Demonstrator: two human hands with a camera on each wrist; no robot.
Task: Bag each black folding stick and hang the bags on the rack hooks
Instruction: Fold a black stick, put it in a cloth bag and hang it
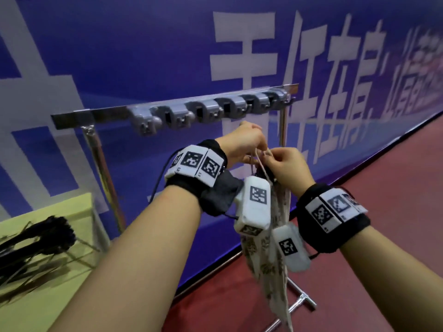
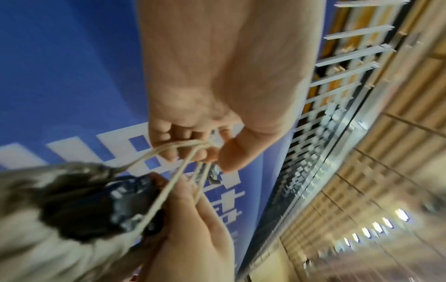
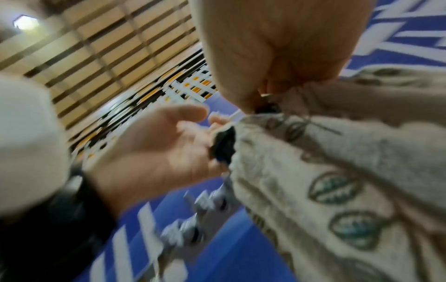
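Observation:
A cream cloth bag with a green leaf print (image 1: 268, 257) (image 3: 337, 181) hangs between my hands, just below the rack. A black folding stick (image 2: 130, 202) (image 3: 223, 145) pokes out of the bag's gathered mouth. My left hand (image 1: 242, 137) (image 2: 207, 150) pinches the pale drawstrings (image 2: 173, 171) above the bag. My right hand (image 1: 285, 161) (image 3: 255, 106) grips the bag's neck and cords. The rack (image 1: 72, 115) is a metal bar with several grey hooks (image 1: 175, 116), right above my hands.
A pile of black folding sticks (image 1: 36, 245) lies on the yellow-green table (image 1: 79, 209) at the lower left. A blue banner wall (image 1: 143, 44) stands behind the rack. The rack's chrome legs (image 1: 100, 161) and foot (image 1: 304, 303) stand on the red floor.

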